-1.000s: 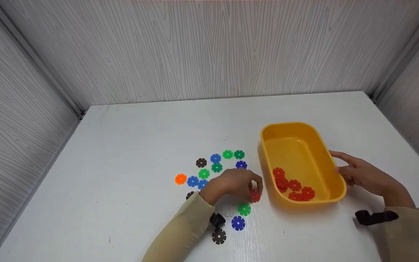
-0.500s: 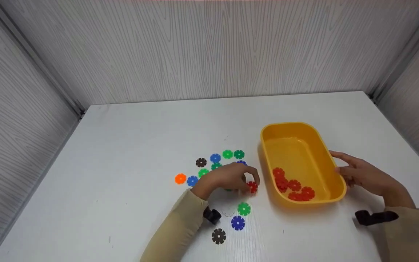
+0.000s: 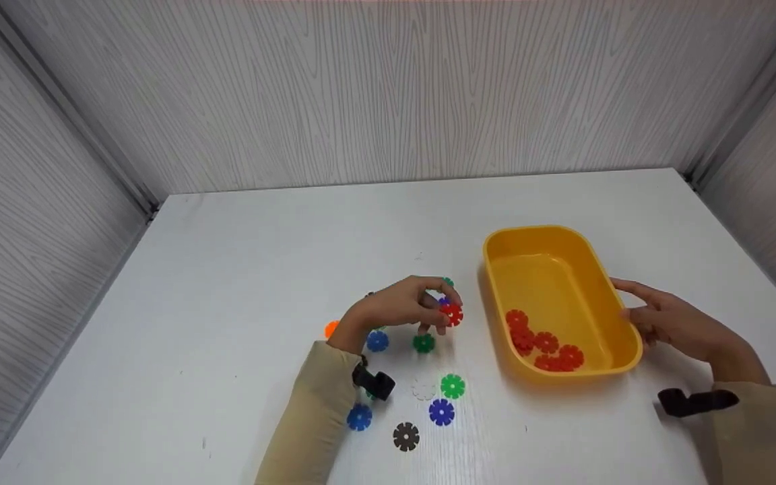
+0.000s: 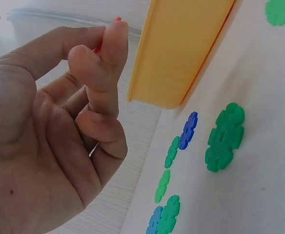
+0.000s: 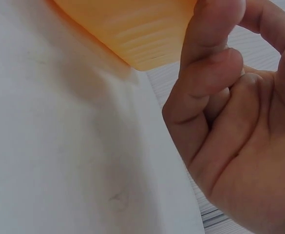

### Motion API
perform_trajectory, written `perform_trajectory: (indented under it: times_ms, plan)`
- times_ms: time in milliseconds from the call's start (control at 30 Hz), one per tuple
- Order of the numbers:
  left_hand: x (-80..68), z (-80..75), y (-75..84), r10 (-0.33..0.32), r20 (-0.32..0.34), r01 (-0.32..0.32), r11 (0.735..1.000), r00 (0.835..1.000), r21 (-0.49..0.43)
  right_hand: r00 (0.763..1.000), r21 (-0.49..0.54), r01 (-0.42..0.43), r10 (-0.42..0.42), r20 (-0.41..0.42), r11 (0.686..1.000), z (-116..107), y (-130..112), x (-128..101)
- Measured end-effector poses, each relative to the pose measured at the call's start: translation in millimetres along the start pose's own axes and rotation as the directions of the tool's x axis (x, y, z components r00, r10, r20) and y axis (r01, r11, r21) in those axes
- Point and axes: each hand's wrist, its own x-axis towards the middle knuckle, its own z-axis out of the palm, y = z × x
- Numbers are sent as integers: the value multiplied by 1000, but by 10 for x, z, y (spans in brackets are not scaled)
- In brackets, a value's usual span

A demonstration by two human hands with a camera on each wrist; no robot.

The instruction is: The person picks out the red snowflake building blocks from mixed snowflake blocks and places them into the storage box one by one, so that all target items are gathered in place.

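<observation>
while the left hand (image 3: 401,311) hovers above the white surface (image 3: 240,283), its grip pinches a red disc (image 3: 453,314) between thumb and fingertips, lifted clear of the surface and just left of the yellow tub (image 3: 620,337); in the left wrist view only a sliver of that red disc (image 4: 117,19) peeks out above the curled fingers (image 4: 101,63), with the tub's outer wall (image 4: 186,48) close behind. the right hand (image 3: 671,323) lies against the tub's right wall, fingers loosely bent and relaxed, its grip holding nothing as far as the head view shows; the right wrist view shows the fingers (image 5: 210,63) half curled just beside the tub's corner (image 5: 132,34), and whether they actually touch the plastic i cannot tell. inside the tub, a cluster of red discs (image 3: 543,342) lies at the near end, several of them overlapping. scattered on the surface around the left hand are other discs: a dark green one (image 3: 423,343) and a blue one (image 3: 377,341) just below the hand, an orange one (image 3: 331,329) partly hidden by the wrist, a bright green one (image 3: 453,386), a white one (image 3: 423,389) beside it, a second blue one (image 3: 441,412), a third blue one (image 3: 359,417) by the sleeve, and a black one (image 3: 405,436) nearest the person. both wrists carry a black strap, and both sleeves are beige
</observation>
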Motion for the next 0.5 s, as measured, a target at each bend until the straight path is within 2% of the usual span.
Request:
perform_trajectory:
  times_ms: [167, 300, 400, 500]
  plan:
    - [-10, 3, 71, 25, -92, -32, 997, 995, -72, 1000, -15, 1, -1, -5, 1000, -7, -6, -10]
    - [-38, 25, 174, 74, -179, -105, 979, 981, -172, 1000, -8, -18, 18, -14, 1000, -14, -21, -23]
    - [-55, 45, 226, 89, -202, -137, 962, 975, -236, 999, 1, -30, 30, -14, 1000, -11, -22, -21]
    - [-68, 63, 252, 75, -209, -124, 964, 975, -235, 1000, 6, -22, 22, 0, 1000, -1, -10, -3]
